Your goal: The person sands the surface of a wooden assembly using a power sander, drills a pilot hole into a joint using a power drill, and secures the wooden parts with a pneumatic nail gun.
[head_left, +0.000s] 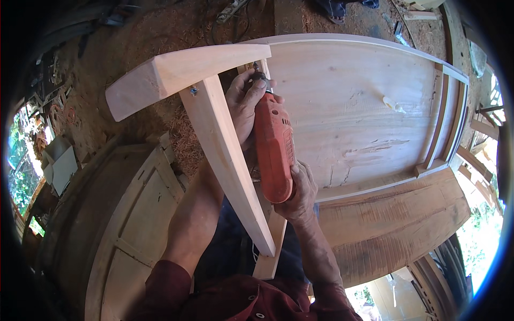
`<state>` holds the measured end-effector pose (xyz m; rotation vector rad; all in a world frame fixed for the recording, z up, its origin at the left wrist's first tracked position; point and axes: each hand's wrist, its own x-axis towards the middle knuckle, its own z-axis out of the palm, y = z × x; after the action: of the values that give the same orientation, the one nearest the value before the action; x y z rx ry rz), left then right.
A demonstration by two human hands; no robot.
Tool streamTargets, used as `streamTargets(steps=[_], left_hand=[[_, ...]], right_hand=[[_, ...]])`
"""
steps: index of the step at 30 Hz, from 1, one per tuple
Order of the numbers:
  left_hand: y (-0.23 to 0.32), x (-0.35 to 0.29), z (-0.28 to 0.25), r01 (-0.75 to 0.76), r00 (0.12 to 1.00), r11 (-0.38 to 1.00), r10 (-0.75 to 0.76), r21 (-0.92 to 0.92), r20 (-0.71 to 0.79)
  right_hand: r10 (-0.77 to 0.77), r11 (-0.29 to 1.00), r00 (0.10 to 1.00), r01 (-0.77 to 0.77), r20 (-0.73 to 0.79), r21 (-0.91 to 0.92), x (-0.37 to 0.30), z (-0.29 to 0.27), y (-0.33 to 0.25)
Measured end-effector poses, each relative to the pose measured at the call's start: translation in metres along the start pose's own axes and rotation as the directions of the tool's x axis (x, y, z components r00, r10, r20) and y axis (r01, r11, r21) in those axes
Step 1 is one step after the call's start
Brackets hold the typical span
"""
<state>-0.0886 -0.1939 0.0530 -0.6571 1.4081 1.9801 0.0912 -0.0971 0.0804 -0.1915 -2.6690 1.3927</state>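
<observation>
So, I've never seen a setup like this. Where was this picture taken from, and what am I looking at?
There is no robot here, just a person working bare-handed. The picture comes from a wide, round-looking camera on the person's head, looking down, so straight edges bend near the rim and the forearms come in from below.

Both hands are on a red power tool, which looks like a drill. The right hand grips its rear end; the left hand steadies its front tip.

Left of the tool slants a pale wooden bar, meeting a thick curved wooden piece. To the right lies a large framed wooden panel. Wood shavings litter the ground.
</observation>
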Motion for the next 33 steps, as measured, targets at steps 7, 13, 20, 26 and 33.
streamTargets(steps=[7,13,20,26,33], left_hand=[[-0.001,-0.001,-0.003,0.003,1.0,1.0,-0.002,0.014,-0.014],[0.001,-0.002,-0.002,0.007,1.0,1.0,-0.007,-0.003,0.0],[0.0,0.005,0.0,0.035,0.999,0.999,-0.036,-0.01,-0.031],[-0.003,0.013,0.007,-0.011,0.996,1.0,0.011,-0.006,-0.089],[0.017,0.015,0.006,0.017,0.998,0.999,-0.018,-0.028,-0.063]], right_hand=[[0.024,0.999,1.0,-0.025,0.018,0.031,-0.011,0.005,0.012],[0.062,0.996,0.998,-0.063,0.019,0.065,-0.008,0.007,0.009],[0.105,0.992,0.992,-0.109,0.069,0.06,-0.003,0.003,0.003],[0.628,0.583,0.754,-0.62,0.193,0.525,-0.009,0.019,-0.009],[0.372,0.878,0.912,-0.405,0.169,0.253,0.008,0.016,-0.025]])
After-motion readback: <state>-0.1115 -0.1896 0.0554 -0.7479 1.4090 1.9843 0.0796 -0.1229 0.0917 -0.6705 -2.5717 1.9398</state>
